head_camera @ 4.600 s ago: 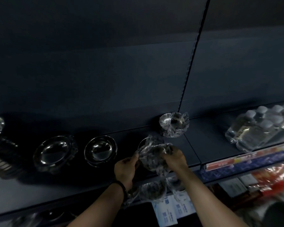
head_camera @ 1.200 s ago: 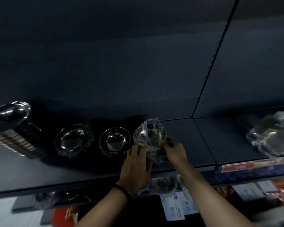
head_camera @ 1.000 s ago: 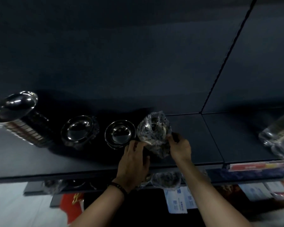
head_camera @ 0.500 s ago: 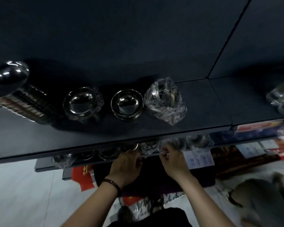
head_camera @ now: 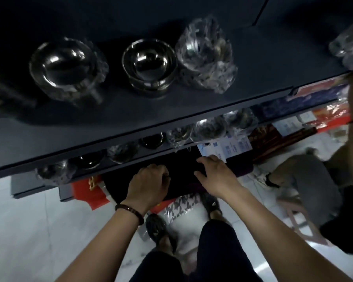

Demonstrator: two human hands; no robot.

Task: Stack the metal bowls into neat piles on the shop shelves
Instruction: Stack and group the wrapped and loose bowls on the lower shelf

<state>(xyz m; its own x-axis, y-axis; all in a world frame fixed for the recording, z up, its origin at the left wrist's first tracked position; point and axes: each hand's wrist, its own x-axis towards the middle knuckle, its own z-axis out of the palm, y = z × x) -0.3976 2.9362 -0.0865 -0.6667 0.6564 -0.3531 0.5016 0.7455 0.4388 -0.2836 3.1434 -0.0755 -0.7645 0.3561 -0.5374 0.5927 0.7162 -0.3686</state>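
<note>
Metal bowls sit in a row on the upper shelf: a plastic-wrapped pile, a bare pile touching it, and a third pile further left. Below the shelves, the left hand curls its fingers on nothing, and the right hand is loosely spread, empty.

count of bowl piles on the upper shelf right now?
3: left pile, in clear wrap; middle pile, bare metal; right pile, in crinkled plastic, beside the middle one. A dark blurred item at the far left edge may be another.
</note>
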